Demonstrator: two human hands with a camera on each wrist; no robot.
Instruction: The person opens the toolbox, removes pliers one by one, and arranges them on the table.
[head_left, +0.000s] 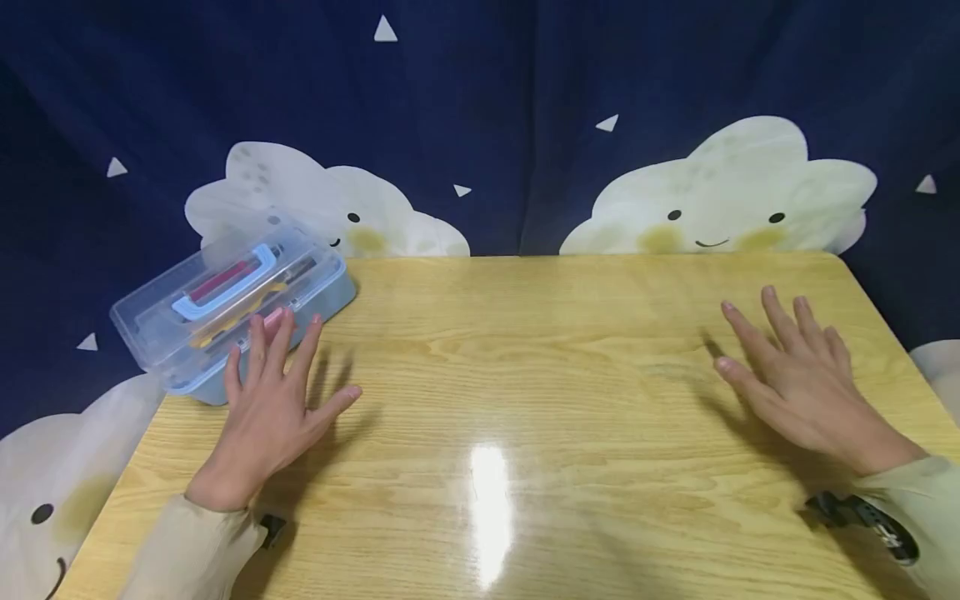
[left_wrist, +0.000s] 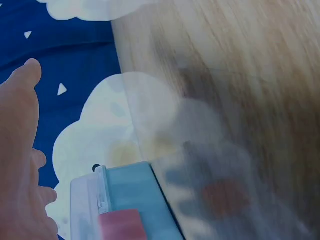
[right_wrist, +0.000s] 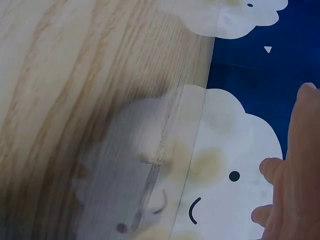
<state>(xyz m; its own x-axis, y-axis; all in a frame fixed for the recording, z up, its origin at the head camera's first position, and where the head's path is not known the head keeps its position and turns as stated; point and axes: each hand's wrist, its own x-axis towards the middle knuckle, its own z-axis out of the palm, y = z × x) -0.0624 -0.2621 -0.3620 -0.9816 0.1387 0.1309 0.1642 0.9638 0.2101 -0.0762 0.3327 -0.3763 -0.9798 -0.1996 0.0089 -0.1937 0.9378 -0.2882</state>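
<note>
A light blue plastic box [head_left: 322,302] with a clear lid and a blue carry handle stands at the table's left back corner, set at a slant. Through the lid show a dark red item, something yellow and other things too unclear to name. A pink latch [left_wrist: 122,225] sits on the box's front side. My left hand [head_left: 266,417] hovers in front of the box with fingers spread, holding nothing; whether its fingertips touch the box I cannot tell. Over the table's right side is my right hand [head_left: 802,383], fingers spread, holding nothing.
The wooden table [head_left: 525,358] has a glossy top with a bright reflection near the front. Behind and beside it hangs a dark blue curtain [head_left: 480,100] with smiling white clouds and small triangles. A black wrist device [head_left: 862,525] is on the right sleeve.
</note>
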